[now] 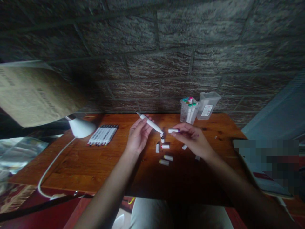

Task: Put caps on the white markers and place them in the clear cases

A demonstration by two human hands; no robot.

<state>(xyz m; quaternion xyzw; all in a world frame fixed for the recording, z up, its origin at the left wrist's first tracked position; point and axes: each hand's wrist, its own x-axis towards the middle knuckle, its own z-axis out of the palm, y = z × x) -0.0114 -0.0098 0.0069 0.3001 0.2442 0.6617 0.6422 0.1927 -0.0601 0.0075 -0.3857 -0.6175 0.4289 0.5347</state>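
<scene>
Head view: a paper lampshade [38, 92] leans in over the back left corner of the table [76, 162], its white lamp base [82, 128] standing near that corner; just right of it, a row of markers [103, 135] lies side by side; the left hand [138, 135] is closed on a white marker [151, 124], raised over the middle of the table and tilted, one dark tip toward the back edge, the other down to the right; below that lower tip, small loose caps [165, 146] are scattered, some upright, some lying, two yellow-ended ones [164, 162] closest to the front edge; the right hand [193, 138] pinches a white cap [173, 130] between thumb and fingers, apart from the marker; behind it, at the back edge, stand a marker-filled container [188, 111] and, right beside it, a labelled clear container [208, 106].
</scene>
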